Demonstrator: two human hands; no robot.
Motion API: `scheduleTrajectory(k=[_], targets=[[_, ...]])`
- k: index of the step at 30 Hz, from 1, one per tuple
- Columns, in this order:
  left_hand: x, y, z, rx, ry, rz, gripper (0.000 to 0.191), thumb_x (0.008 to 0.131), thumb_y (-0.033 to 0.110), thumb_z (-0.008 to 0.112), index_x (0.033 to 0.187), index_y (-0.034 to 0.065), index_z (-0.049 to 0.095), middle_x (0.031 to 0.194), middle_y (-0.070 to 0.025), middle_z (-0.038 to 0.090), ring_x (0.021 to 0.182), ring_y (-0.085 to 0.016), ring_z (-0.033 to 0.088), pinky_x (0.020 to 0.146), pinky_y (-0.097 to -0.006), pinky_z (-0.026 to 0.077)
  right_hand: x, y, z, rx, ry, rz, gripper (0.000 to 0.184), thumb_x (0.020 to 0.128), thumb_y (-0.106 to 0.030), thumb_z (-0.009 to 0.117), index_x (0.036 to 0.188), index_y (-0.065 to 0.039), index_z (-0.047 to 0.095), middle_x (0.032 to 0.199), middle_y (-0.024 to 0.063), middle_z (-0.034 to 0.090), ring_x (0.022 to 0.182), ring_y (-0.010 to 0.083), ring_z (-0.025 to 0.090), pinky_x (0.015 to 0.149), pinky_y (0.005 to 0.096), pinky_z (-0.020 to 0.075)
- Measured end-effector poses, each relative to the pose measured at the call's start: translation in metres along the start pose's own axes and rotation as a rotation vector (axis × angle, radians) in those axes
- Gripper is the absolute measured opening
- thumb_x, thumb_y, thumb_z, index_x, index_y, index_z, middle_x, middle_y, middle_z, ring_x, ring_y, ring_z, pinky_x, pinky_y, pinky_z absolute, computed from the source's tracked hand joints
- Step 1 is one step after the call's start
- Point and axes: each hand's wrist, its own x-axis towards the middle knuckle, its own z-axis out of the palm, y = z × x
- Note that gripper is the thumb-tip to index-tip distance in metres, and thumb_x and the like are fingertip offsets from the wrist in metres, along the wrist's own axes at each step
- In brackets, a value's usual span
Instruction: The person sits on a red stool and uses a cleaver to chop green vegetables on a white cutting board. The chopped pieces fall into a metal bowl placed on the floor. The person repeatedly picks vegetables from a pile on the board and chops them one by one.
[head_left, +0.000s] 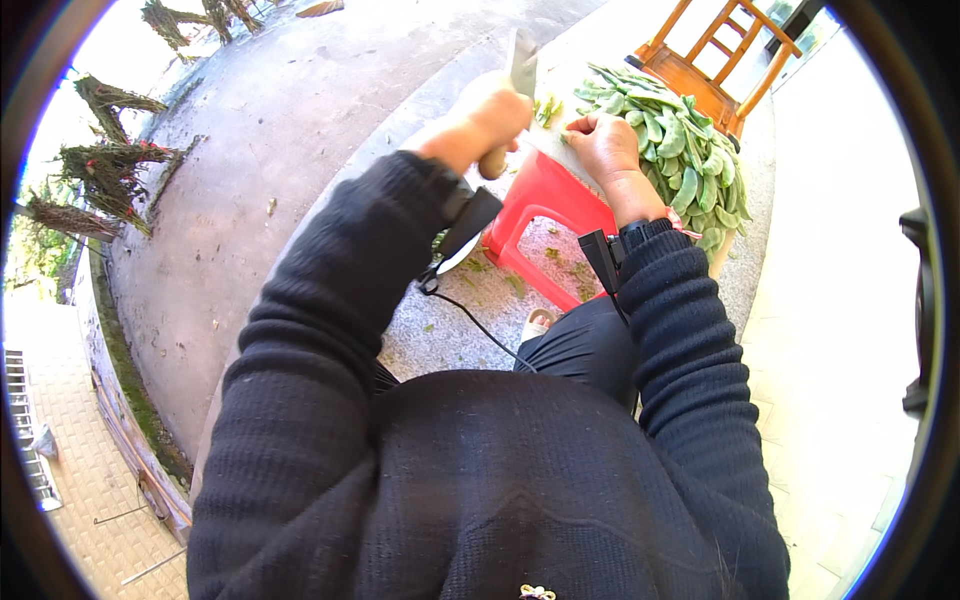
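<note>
My left hand (491, 120), slightly blurred, grips the wooden handle of a knife (523, 61), its broad metal blade pointing up and away. Close by on the right, my right hand (600, 146) has thumb and fingertips pinched on a small green piece, mostly hidden, above a pale surface on a red plastic stool (536, 184). Cut green pieces (548, 111) lie between the hands, farther off. A large heap of flat green bean pods (686, 150) is piled against the right hand's far side. Part of a white dish (459, 256) shows beneath the left wrist.
A wooden chair (694, 75) stands behind the pods. Green scraps (555, 255) litter the speckled floor under the stool. A black cable (480, 330) runs from the left wrist's device to my lap. Bundles of dried plants (116, 169) stand at far left.
</note>
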Motion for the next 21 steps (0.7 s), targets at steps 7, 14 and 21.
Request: scheduleTrajectory(k=[7, 14, 21], targets=[[-0.083, -0.086, -0.06, -0.392, 0.154, 0.002, 0.023, 0.088, 0.017, 0.052, 0.102, -0.0012, 0.052, 0.068, -0.0057, 0.052, 0.043, -0.013, 0.05, 0.04, -0.0288, 0.041, 0.008, -0.004, 0.03, 0.064, 0.255, -0.189, 0.016, 0.079, -0.014, 0.057, 0.083, -0.004, 0.068, 0.079, 0.0184, 0.066, 0.079, 0.0343, 0.065, 0.072, 0.0401, 0.0507], [-0.121, -0.15, -0.081, -0.564, 0.202, -0.044, 0.019, 0.089, 0.015, 0.052, 0.097, -0.0024, 0.052, 0.063, -0.0039, 0.052, 0.042, -0.011, 0.048, 0.039, -0.0274, 0.04, 0.037, -0.008, 0.059, -0.414, 0.15, -0.409, 0.028, 0.085, -0.022, 0.055, 0.101, 0.0, 0.063, 0.098, 0.0199, 0.064, 0.094, 0.0365, 0.059, 0.087, 0.0414, 0.0466], [-0.114, -0.169, -0.125, -0.681, 0.332, -0.006, 0.016, 0.091, 0.018, 0.054, 0.092, 0.0028, 0.051, 0.067, -0.0028, 0.051, 0.044, -0.01, 0.047, 0.042, -0.026, 0.04, 0.06, -0.062, 0.112, -0.063, 0.08, -0.215, 0.033, 0.091, -0.03, 0.051, 0.106, -0.003, 0.065, 0.106, 0.0221, 0.064, 0.103, 0.0364, 0.059, 0.089, 0.0412, 0.0455]])
